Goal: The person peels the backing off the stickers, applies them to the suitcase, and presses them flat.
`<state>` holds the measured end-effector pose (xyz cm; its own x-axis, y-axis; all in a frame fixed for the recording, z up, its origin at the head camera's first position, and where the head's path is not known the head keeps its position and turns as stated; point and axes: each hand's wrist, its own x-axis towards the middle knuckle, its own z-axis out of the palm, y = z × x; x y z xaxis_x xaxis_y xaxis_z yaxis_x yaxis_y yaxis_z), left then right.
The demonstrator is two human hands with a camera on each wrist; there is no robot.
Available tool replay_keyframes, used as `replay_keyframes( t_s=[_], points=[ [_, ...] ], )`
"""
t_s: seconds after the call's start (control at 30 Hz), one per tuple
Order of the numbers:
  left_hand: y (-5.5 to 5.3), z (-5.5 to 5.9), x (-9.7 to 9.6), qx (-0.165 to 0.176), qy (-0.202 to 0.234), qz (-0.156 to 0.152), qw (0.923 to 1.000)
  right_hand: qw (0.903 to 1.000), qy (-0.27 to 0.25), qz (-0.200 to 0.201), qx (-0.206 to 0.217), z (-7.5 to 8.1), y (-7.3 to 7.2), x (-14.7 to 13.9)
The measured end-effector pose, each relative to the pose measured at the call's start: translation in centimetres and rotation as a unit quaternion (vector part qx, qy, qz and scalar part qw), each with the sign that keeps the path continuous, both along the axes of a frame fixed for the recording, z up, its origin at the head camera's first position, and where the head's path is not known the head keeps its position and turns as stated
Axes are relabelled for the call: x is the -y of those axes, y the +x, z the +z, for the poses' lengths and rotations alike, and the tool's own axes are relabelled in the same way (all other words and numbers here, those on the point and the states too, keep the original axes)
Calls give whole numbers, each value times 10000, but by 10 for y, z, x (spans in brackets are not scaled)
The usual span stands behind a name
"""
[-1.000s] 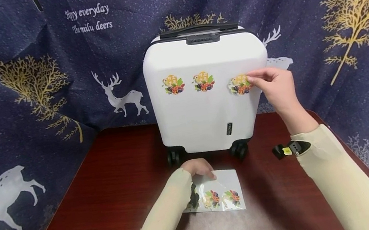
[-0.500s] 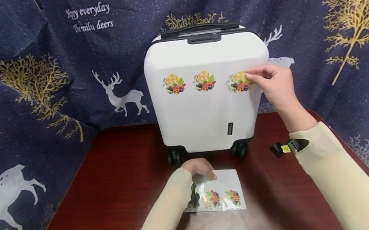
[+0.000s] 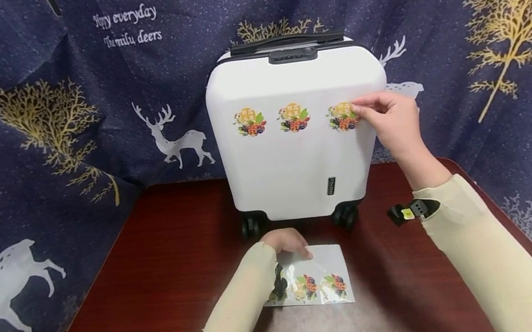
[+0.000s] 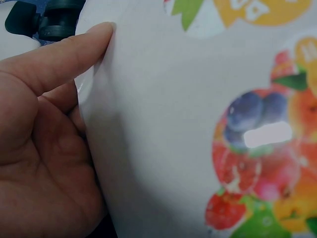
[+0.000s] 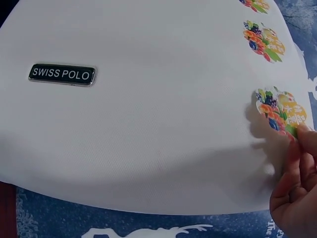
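Note:
My right hand (image 3: 392, 118) pinches a colourful fruit sticker (image 3: 342, 117) by its right edge, close against the front of the white suitcase (image 3: 287, 168). In the right wrist view the sticker (image 5: 277, 111) casts a shadow on the case, with thumb and fingertips at its corner. Two similar stickers, one at the left (image 3: 250, 122) and one in the middle (image 3: 293, 118), lie flat in a row on the case. Below, my left hand (image 3: 286, 242) holds the edge of a white sticker sheet (image 3: 326, 258), thumb on top and fingers beneath in the left wrist view. Several fruit stickers remain along its near side.
The suitcase stands upright on black wheels (image 3: 344, 216) on a dark red table (image 3: 171, 264). A dark blue cloth (image 3: 184, 56) with deer and trees hangs behind it. A black wrist camera (image 3: 413, 211) sits on the right sleeve.
The right hand has moved slightly left and up with the sticker, bringing it nearer level with the other two. The left hand and the sheet have stayed in place.

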<state>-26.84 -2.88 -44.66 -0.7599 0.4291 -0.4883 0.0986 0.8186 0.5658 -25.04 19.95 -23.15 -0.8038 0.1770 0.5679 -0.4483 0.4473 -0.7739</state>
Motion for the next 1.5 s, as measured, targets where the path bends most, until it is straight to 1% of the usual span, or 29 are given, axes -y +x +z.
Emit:
replay_keyframes(
  t_s=[0.1, 0.33, 0.5, 0.67, 0.83, 1.0, 1.27, 1.5],
  points=[
    [0, 0, 1, 3, -19, 13, 10000, 9999, -59, -6, -96, 0, 0, 2],
    [-2, -2, 1, 64, -27, 65, 10000, 9998, -170, -40, -136, 0, 0, 6],
    [0, -2, 2, 26, -16, 55, 10000, 9997, -103, -180, -137, -1, -1, 8],
    [1, -2, 2, 36, -19, 116, 9999, 9992, -99, -320, -238, -3, 1, 12],
    [-1, -4, 0, -3, -76, 118, 9999, 9974, -169, -565, -415, -5, 4, 15],
    [-1, -3, -1, 44, -20, 116, 9999, 9957, -132, -710, -588, -6, 4, 16],
    [2, -1, 0, 72, 42, 208, 9997, 9934, -193, -760, -833, -9, 3, 19],
    [4, -1, 1, 37, 50, 190, 9998, 9903, -207, -881, -1054, -12, 2, 21]
  ],
)
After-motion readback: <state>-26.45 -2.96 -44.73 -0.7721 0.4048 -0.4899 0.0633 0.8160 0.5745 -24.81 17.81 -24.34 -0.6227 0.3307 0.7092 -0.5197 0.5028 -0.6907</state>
